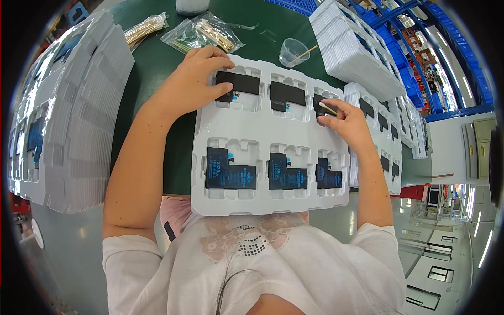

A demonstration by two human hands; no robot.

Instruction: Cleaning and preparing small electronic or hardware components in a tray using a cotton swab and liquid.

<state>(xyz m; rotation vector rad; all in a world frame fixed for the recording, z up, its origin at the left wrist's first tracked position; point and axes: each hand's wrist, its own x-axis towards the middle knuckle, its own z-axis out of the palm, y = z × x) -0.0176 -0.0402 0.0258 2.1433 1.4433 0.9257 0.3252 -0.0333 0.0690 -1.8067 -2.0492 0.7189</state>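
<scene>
A white plastic tray [265,124] lies in front of me, with black L-shaped battery packs in its recesses. The near row of batteries [287,175] shows blue printing; the far ones [287,94] look plain black. My left hand [202,77] rests over the tray's far left corner, thumb and forefinger apart. Its thumb touches the left edge of the far left battery [244,83]. Between the fingers of my right hand [345,124] is a cotton swab [327,108], its white tip over the far right battery [317,105], partly hidden by those fingers.
Tall stacks of white trays stand at the left [89,110] and far right [349,44]; a lower tray stack [357,97] sits at the right. Beyond my tray, a clear plastic cup [294,52] holds a stick, near bags of swabs [212,35] on the green table [262,39].
</scene>
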